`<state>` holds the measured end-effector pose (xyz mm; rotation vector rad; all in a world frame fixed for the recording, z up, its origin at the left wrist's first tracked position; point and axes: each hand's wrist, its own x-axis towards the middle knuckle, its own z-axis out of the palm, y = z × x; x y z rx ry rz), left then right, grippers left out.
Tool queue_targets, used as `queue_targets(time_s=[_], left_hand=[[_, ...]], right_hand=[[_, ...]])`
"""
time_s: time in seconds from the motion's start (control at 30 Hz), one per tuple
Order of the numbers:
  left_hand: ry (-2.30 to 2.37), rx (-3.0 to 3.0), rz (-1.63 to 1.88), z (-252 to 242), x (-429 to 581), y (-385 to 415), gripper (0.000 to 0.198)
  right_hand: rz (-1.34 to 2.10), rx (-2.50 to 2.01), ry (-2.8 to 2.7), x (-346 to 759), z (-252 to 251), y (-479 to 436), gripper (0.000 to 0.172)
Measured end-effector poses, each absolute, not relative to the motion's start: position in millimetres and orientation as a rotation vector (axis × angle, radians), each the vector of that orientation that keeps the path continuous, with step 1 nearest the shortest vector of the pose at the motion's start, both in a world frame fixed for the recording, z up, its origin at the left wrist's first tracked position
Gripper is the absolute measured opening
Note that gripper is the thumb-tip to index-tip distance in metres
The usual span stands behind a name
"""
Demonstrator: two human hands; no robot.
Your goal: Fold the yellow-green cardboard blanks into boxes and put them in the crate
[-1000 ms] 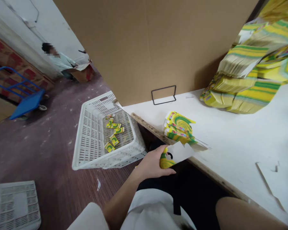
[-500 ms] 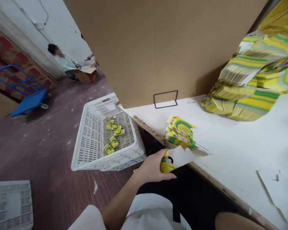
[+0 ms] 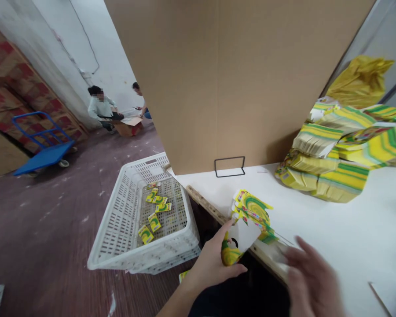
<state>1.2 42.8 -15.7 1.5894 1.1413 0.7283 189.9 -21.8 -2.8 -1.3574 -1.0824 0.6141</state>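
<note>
My left hand (image 3: 211,262) is closed on a flat yellow-green carton blank (image 3: 239,242), its white inside facing up, held at the near edge of the white table (image 3: 333,224). A small stack of the same blanks (image 3: 252,213) lies on the table just beyond it. My right hand (image 3: 312,281) is blurred low at the right, fingers spread, near the table edge and holding nothing that I can see. A white slotted crate (image 3: 132,220) with several small folded yellow boxes (image 3: 153,207) inside sits on the floor to the left.
A tall cardboard sheet (image 3: 231,75) stands at the table's back with a black wire stand (image 3: 230,166) at its foot. Big piles of yellow-green blanks (image 3: 336,163) fill the right. Two people sit by a cardboard box (image 3: 128,125) far back; a blue cart (image 3: 42,152) stands left.
The view has tilted up and back. My right hand has come into view low at the right, moving toward the blank. My left hand still holds the blank at the table edge.
</note>
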Motion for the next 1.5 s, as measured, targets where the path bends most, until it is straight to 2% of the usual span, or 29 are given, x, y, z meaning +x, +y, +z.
queue_targets(time_s=[0.1, 0.27, 0.4, 0.53, 0.63, 0.8, 0.93, 1.03, 1.1, 1.23, 1.37, 1.5], left_hand=[[1.122, 1.581, 0.770, -17, 5, 45, 0.093], [1.165, 1.615, 0.799, -20, 6, 46, 0.076], [1.163, 1.724, 0.805, -31, 3, 44, 0.073], [1.089, 1.807, 0.816, -40, 7, 41, 0.068], [1.077, 1.800, 0.792, -39, 10, 41, 0.064], [1.069, 1.656, 0.624, -33, 11, 46, 0.087], [1.085, 1.669, 0.641, -40, 13, 46, 0.088], [1.156, 1.668, 0.713, -42, 13, 42, 0.093], [1.239, 1.681, 0.747, -39, 8, 41, 0.085], [1.295, 1.702, 0.739, -23, -4, 43, 0.063], [1.302, 1.711, 0.681, -11, -14, 48, 0.073], [1.237, 1.698, 0.627, -5, -20, 50, 0.081]], right_hand=[[0.982, -1.323, -1.044, 171, -35, -1, 0.065], [1.315, -1.408, -0.794, 154, -75, 9, 0.062], [1.415, -1.352, -0.657, 151, -70, 17, 0.060], [1.560, -1.203, -0.801, 151, -53, 23, 0.060], [1.488, -1.233, -0.942, 155, -50, 21, 0.060], [1.057, -1.309, -1.440, 162, -56, 14, 0.055], [0.811, -1.214, -1.795, 164, -63, 10, 0.054], [0.670, -1.213, -1.796, 171, -69, 10, 0.055], [0.600, -1.259, -1.750, 177, -72, 12, 0.052], [0.608, -1.277, -1.829, 188, -72, 20, 0.048], [0.643, -1.271, -1.898, 193, -65, 24, 0.033], [0.743, -1.225, -1.974, 201, -47, 26, 0.030]])
